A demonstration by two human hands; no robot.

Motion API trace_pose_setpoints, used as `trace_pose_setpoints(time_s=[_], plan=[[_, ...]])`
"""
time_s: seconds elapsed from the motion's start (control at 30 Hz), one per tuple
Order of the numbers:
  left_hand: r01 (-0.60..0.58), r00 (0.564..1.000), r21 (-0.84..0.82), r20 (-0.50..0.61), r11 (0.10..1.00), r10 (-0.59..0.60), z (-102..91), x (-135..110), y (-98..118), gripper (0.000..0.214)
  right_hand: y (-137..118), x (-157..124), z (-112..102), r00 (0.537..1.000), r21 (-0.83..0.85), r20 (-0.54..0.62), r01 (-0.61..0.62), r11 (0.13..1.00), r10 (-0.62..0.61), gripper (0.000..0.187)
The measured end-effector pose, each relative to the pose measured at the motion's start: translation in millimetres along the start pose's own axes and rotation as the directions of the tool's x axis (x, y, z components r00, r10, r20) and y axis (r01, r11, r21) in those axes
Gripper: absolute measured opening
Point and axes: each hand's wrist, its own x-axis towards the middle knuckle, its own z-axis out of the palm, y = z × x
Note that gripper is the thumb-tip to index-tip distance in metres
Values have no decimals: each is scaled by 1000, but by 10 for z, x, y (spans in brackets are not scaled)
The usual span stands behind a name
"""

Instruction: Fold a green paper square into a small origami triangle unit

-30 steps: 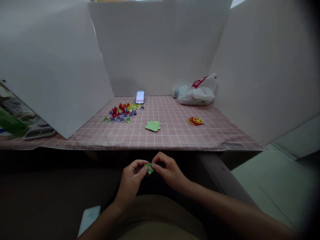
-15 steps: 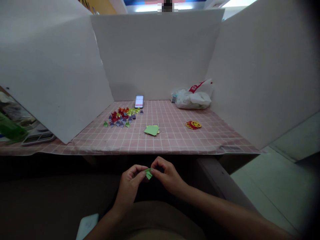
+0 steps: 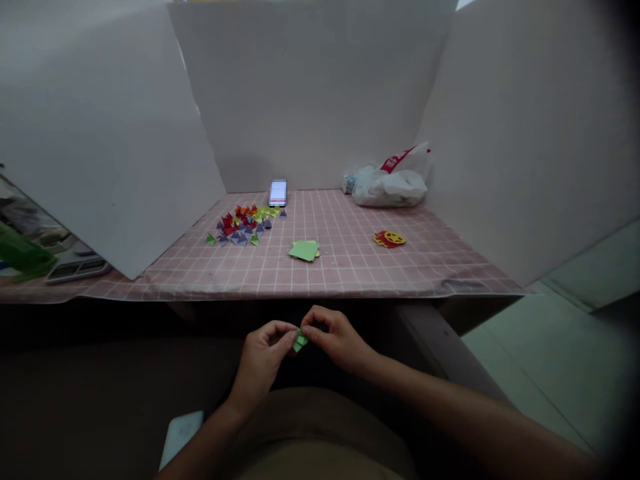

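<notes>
Below the table's front edge, over my lap, both hands pinch one small folded green paper piece [image 3: 300,341]. My left hand [image 3: 263,360] grips its left side with closed fingers. My right hand [image 3: 335,341] grips its right side, fingers curled. On the pink checked tablecloth [image 3: 350,267] lies a small stack of green square paper [image 3: 305,251]. A cluster of several folded paper triangles [image 3: 245,225] in red, purple, yellow and green lies at the left.
A lit phone [image 3: 279,193] leans at the back. A white plastic bag [image 3: 390,183] sits back right, a red and yellow paper cutout [image 3: 389,239] in front of it. White boards wall the table. A calculator [image 3: 77,269] lies far left.
My hands stay pinched on the green piece and have closed a little tighter on it. The view tilted up, then back down.
</notes>
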Motion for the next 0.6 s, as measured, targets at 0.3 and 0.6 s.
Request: trace_pose_setpoints(time_s=[0.3, 0.6], plan=[[13, 1000, -43, -9, 999, -13, -20, 24, -6, 18, -6, 19, -37, 1000, -13, 29, -10, 1000, 10, 9], [-40, 994, -85, -105, 996, 30, 13, 14, -5, 19, -16, -26, 27, 997, 27, -54, 51, 998, -49, 13]])
